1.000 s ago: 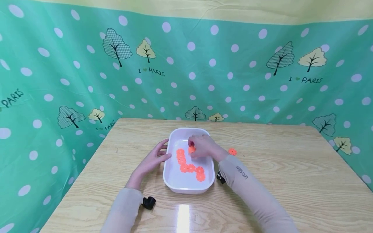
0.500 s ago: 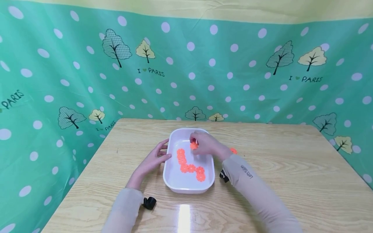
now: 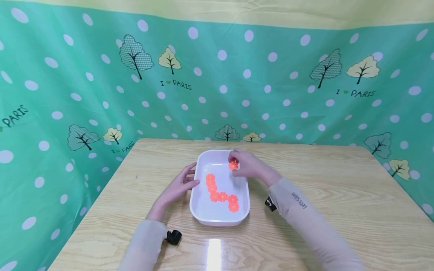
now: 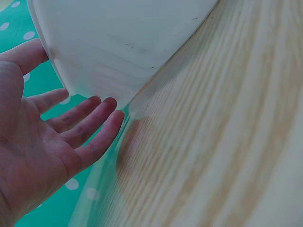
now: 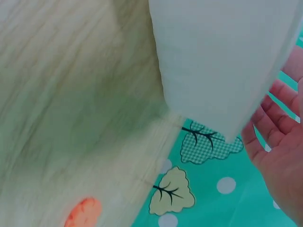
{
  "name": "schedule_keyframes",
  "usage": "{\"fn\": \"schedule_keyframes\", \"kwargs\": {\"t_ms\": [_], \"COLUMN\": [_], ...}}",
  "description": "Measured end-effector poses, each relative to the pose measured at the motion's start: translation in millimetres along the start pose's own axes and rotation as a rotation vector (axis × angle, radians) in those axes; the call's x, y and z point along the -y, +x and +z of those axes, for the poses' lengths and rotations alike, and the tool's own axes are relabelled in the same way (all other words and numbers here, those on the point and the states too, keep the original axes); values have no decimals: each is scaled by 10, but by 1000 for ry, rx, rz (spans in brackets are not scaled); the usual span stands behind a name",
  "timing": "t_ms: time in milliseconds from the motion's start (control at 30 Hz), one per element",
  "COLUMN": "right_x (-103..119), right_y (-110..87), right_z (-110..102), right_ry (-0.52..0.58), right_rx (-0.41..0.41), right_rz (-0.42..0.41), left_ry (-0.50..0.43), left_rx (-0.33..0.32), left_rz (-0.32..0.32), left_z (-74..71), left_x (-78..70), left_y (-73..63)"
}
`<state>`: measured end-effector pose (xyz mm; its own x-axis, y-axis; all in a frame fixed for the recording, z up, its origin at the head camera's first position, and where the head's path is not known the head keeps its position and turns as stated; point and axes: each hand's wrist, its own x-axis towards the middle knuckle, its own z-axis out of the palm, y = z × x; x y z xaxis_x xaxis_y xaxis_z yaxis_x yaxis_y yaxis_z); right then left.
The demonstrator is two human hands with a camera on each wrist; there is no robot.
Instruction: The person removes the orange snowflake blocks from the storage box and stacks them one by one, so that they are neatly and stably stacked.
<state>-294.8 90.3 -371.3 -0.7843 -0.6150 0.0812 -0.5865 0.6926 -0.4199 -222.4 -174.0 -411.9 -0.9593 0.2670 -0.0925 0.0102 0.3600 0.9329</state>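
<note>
right hand: pinching one orange disc over the far right corner of the white tub. left hand: fingers spread, at the left wall. other discs: bent row, tub floor. step, judged: single-disc transfer; next move calls for firm pinch, rim clearance.

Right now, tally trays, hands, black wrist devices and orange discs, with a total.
White tray: 1
Hands: 2 (left hand, right hand)
Black wrist devices: 2 (left device, right device)
Loose orange disc on the table: 1
Total: 6, excluding the overlapping row of discs in the tray and the disc or discs the right hand pinches, too small to number exactly.
</note>
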Motion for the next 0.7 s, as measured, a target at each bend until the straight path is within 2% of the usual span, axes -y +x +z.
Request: {"fn": "schedule_keyframes", "kwargs": {"t_ms": [100,200,400,700], "right_x": [-17,-37,-111,-233], "right_y": [-38,-74,-158,-295], "right_z": [-45,-80,-124,-174], "right_ry": [-4,-10,14,19], "right_rx": [-7,-13,-27,-82], "right_rz": [0,10,38,25], "left_ry": [10,14,16,28], "left_rx": [2,-4,-14,-11], "left_rz": [1,3,-1,4], "left_z": [6,11,15,21], "left_x": [-85,-107,-111,-117], "left_y": [-61,-78,-82,-77]}}
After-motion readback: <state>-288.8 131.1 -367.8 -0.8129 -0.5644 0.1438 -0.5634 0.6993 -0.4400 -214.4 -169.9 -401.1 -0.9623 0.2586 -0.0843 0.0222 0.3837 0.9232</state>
